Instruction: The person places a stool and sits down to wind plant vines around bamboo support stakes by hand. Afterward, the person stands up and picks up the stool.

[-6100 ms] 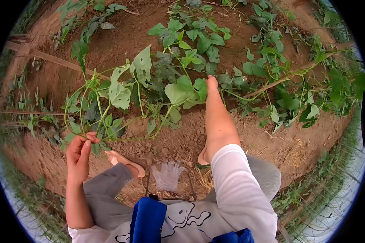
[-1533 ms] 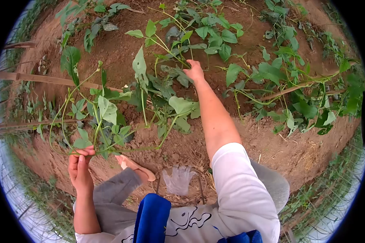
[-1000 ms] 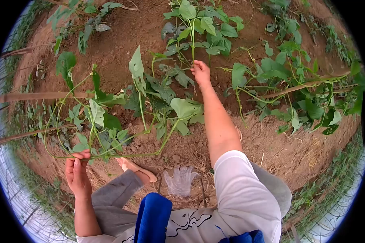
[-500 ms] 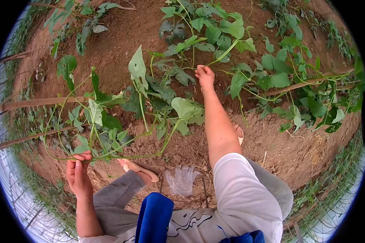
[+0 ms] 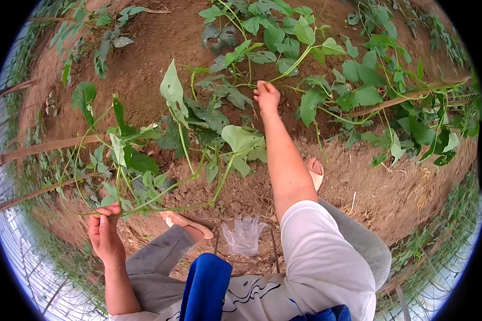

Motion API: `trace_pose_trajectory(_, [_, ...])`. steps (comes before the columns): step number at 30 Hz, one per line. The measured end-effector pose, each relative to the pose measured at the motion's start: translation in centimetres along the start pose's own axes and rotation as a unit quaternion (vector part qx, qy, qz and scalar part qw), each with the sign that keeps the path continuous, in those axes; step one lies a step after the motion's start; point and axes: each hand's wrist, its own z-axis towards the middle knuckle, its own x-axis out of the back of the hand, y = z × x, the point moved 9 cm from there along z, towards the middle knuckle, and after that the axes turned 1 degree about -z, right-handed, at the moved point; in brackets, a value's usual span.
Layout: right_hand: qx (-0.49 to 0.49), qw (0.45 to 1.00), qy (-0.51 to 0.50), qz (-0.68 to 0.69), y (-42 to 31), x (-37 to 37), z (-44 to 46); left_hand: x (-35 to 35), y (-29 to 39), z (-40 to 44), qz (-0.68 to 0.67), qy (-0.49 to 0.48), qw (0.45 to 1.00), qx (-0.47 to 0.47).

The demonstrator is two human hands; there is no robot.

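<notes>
Reaching well forward with the right arm, nearly straight from elbow to wrist. Pinching ahead with the right hand, with the fingers brought together and curled. Holding the left hand closer in and well out to the left, with the left forearm pointing forward. Pinching there too, from thumb to fingertips.

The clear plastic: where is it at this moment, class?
In the head view, the clear plastic shows at lower centre, just right of the left foot and above the shirt, with the left hand farther left.
</notes>
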Motion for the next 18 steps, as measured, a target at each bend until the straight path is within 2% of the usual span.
trace_pose_trajectory(18, [-0.019, 1.000, 0.007, -0.006, -0.45, -0.66, 0.64, -0.59, 0.18, -0.06, 0.009, -0.022, 1.000, -0.010])
